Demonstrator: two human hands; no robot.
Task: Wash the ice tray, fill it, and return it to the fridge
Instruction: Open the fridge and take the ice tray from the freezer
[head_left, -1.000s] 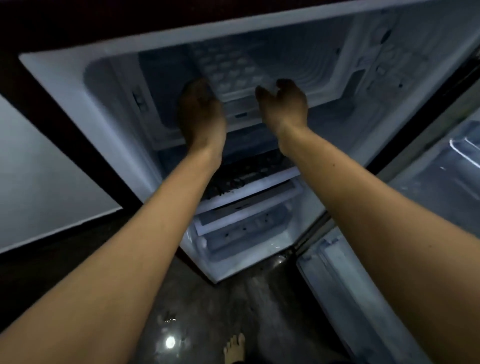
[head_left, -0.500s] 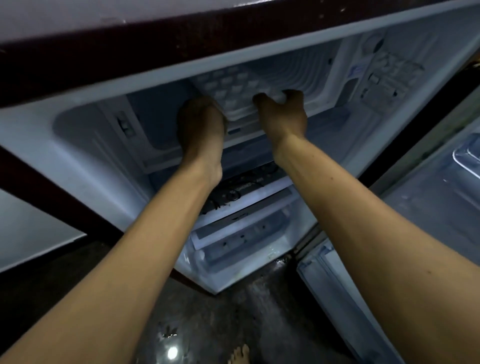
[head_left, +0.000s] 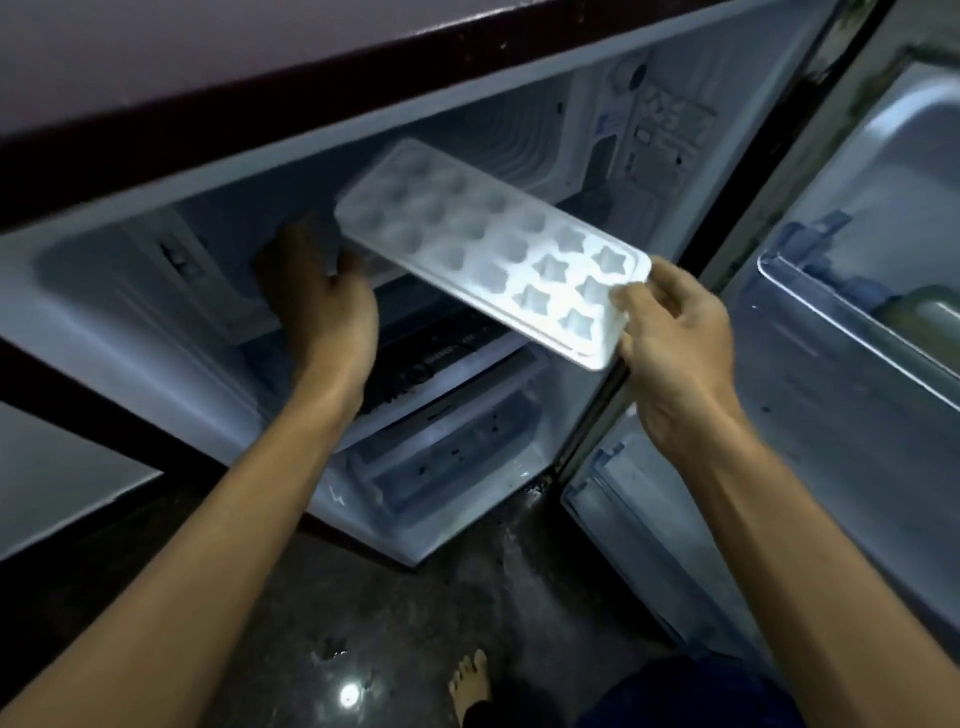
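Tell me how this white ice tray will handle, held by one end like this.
Probably stiff: the ice tray juts out straight though the right hand pinches only its near end. Likely light, since its star cells look empty. Smooth plastic, tilted: might slip.

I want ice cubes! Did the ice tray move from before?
Yes. The ice tray has slid out from the freezer compartment toward the person; its near end, pinched by the right hand, now hangs in front of the opening.
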